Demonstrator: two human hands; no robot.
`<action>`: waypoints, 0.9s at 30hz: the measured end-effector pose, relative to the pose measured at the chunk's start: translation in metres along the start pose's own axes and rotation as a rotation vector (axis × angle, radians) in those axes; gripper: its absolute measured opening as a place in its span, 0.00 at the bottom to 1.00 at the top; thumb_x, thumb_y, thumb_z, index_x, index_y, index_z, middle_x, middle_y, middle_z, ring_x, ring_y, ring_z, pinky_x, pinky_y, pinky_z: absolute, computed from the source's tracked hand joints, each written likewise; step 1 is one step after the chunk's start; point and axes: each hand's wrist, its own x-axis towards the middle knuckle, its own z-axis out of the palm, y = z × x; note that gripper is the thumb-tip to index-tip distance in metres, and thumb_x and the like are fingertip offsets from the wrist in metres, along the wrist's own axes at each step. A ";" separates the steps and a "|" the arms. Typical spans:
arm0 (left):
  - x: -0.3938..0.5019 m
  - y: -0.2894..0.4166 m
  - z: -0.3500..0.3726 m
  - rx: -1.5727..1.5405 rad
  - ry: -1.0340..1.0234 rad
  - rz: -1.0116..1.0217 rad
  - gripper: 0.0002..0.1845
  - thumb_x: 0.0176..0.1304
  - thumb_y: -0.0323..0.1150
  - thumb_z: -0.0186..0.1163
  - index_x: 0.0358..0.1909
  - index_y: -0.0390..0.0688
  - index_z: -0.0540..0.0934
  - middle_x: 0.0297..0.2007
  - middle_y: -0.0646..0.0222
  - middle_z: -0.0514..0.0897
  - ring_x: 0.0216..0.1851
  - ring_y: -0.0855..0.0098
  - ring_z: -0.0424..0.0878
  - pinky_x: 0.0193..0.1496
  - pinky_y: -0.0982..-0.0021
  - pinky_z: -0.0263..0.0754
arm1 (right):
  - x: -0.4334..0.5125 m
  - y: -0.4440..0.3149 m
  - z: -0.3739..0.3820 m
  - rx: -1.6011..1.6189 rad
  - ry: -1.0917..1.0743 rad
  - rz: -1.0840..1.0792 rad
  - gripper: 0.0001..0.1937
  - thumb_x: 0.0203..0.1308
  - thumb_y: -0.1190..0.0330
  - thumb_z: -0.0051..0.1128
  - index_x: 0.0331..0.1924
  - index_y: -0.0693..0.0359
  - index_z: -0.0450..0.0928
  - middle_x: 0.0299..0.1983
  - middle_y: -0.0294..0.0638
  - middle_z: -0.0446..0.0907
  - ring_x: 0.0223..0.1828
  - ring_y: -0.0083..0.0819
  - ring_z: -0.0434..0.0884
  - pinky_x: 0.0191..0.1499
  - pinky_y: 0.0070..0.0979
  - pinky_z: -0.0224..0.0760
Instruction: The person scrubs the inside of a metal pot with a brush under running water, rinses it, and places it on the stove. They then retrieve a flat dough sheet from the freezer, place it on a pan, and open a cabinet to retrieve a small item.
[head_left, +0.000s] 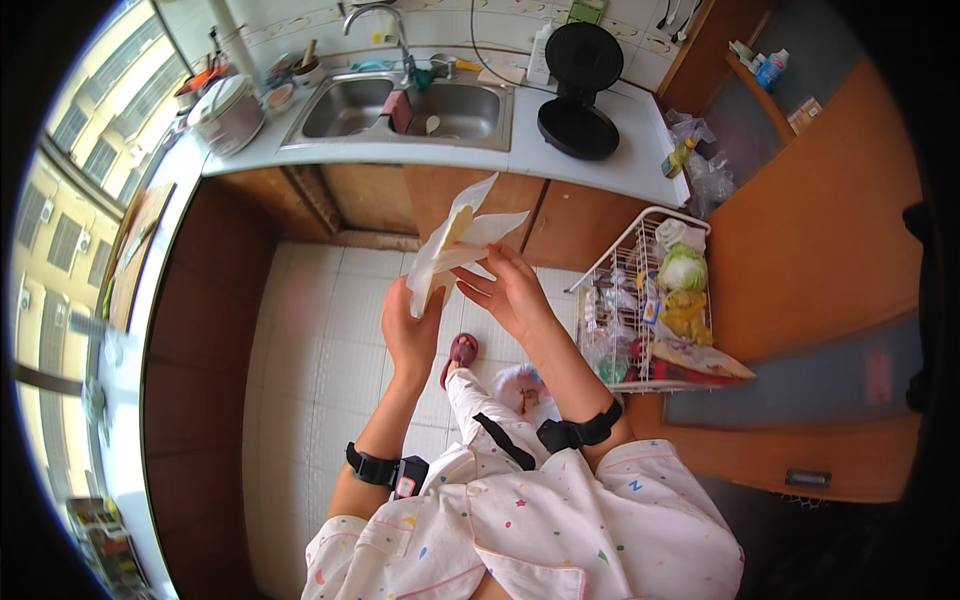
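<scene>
In front of me, above the tiled floor, my left hand (411, 324) grips the lower end of a whitish translucent wrapper (426, 262), thumb on its near side. A flat pale yellow piece (459, 225) shows between the wrapper's spread flaps; what it is, I cannot tell. My right hand (510, 286) is at the wrapper's right side, thumb and index finger pinching the flap (495, 223) and the other fingers spread. Beyond, on the counter, a round black electric griddle (577, 129) stands with its lid raised.
A double steel sink (457, 112) is set in the counter (525, 157), with a rice cooker (225, 112) at its left. To my right stands a white wire rack (622, 255) with a cabbage (682, 268) and bags. A lined waste bin (525, 390) is by my legs.
</scene>
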 end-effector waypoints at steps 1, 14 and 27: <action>0.024 -0.005 0.012 -0.052 -0.020 -0.008 0.14 0.52 0.27 0.64 0.41 0.38 0.74 0.35 0.62 0.79 0.38 0.61 0.77 0.50 0.70 0.68 | 0.024 -0.009 -0.001 -0.003 0.006 -0.019 0.08 0.66 0.63 0.46 0.45 0.55 0.69 0.48 0.38 0.73 0.52 0.41 0.75 0.52 0.36 0.68; 0.251 -0.080 0.138 -0.806 -0.611 -0.426 0.44 0.53 0.52 0.64 0.65 0.42 0.56 0.60 0.64 0.64 0.62 0.68 0.61 0.63 0.65 0.55 | 0.249 -0.118 -0.021 -0.258 0.219 -0.088 0.08 0.67 0.61 0.46 0.40 0.55 0.71 0.42 0.30 0.74 0.45 0.25 0.77 0.46 0.24 0.69; 0.415 -0.160 0.210 -0.823 -0.561 -0.869 0.22 0.62 0.40 0.55 0.52 0.34 0.69 0.47 0.64 0.76 0.50 0.73 0.73 0.53 0.72 0.63 | 0.408 -0.144 -0.051 -0.567 0.179 -0.137 0.08 0.66 0.66 0.46 0.39 0.61 0.71 0.38 0.31 0.75 0.43 0.20 0.76 0.49 0.21 0.70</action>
